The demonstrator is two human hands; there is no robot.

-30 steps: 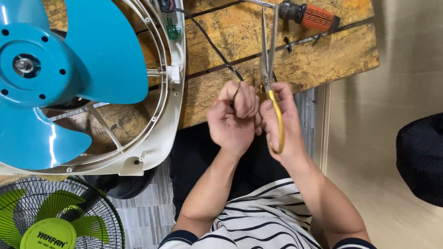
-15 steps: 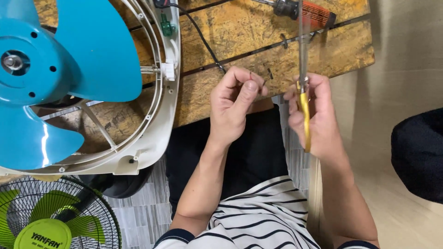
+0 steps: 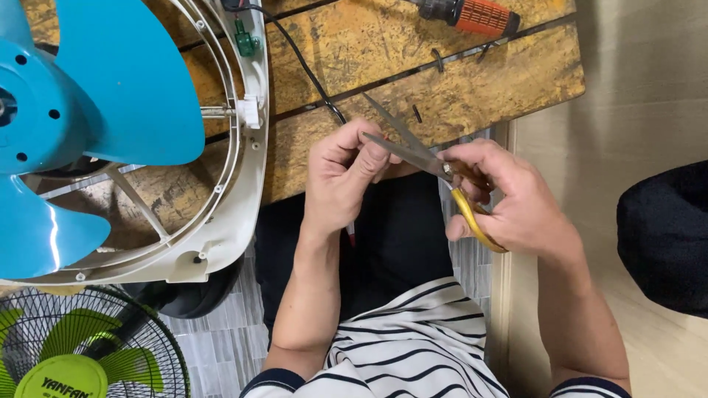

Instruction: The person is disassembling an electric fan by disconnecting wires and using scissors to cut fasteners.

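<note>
Scissors (image 3: pixel 413 151) with yellow handles are sitting in the right hand (image 3: pixel 509 203), whose grip is closing around the handle loops while the blades are standing slightly parted and pointing toward the far left. Beside them the left hand (image 3: pixel 343 180) is pinching a thin wire (image 3: pixel 351 233) between thumb and fingers, its grip closed on it just off the near edge of the table (image 3: pixel 369 66), with a short reddish end hanging below the palm. As far as can be judged, the blades are only meeting the wire now, so any cutting or stripping looks unfinished; whether they are already biting into it cannot be told. A black cable (image 3: pixel 299 55) is running across the worn, yellow-stained wooden planks toward the hands. Along the left edge a white fan frame (image 3: pixel 247 184) with blue blades (image 3: pixel 110 103) is overhanging the table, and an orange-handled tool (image 3: pixel 472 13) is lying near the far right corner. Below, a green fan (image 3: pixel 70 354) behind a wire grille is standing on a grey tiled floor (image 3: pixel 221 346).
</note>
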